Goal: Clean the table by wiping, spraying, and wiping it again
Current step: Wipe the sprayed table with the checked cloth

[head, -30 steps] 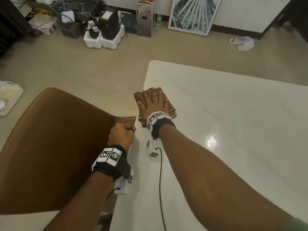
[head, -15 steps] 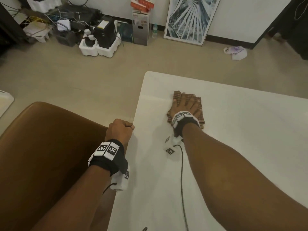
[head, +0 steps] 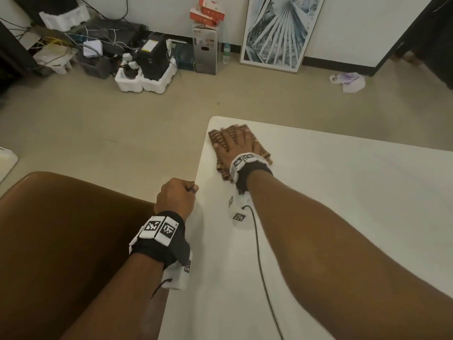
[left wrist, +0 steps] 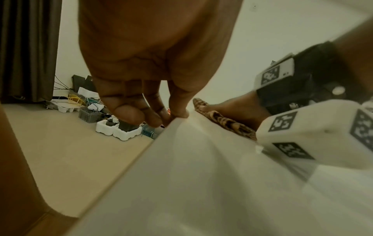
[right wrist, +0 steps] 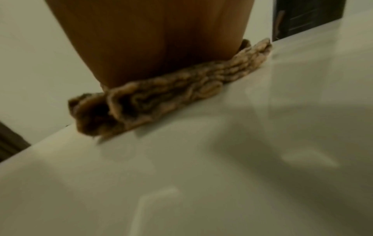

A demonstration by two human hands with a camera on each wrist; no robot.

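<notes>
Glossy white rectangular table (head: 343,217): your right hand (head: 235,143), fingers spread flat, presses the brown checked cloth (head: 263,157) at 11 o'clock; left hand (head: 175,196) curls on the edge. Wiping step; next, sweep toward 3 o'clock.

Office or storeroom, cabled electronics (head: 117,52) on floor, framed print (head: 277,33) against wall

Brown chair (head: 61,241) just beside the left edge, on a beige floor (head: 122,133). Against the far wall, a framed leaf print (head: 277,33) leaning, next to a grey carton (head: 205,51) topped with red-and-white boxes (head: 207,12). Farther left, a black unit (head: 152,56) in white foam trays (head: 144,81) among tangled cables (head: 98,38); crumpled plastic bag (head: 348,81) far right.
</notes>
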